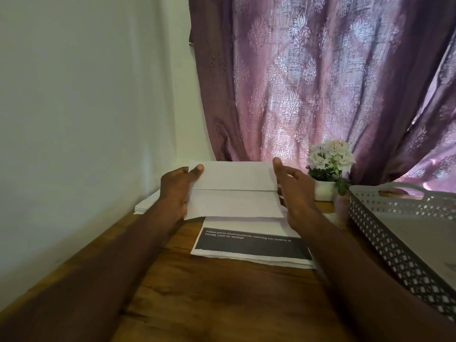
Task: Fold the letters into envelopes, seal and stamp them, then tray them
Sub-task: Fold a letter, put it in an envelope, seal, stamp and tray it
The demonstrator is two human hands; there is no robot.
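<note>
folded letter (233,191) held above the wooden table (222,304), over the stack of printed sheets (251,250). left hand (176,191) grips its left edge, thumb curled onto the front. right hand (293,191) lies along the right edge, fingers fairly straight; whether it pinches cannot be told. perforated tray (385,233) at right; flower pot (325,190) beyond; envelopes (148,203) far left.

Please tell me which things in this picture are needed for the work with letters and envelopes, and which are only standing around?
For the job:
folded letter, held by the left hand and right hand
printed sheets on the table
white stack at the wall, maybe envelopes
grey perforated tray

Just lying about:
potted white flowers
purple curtain
</note>
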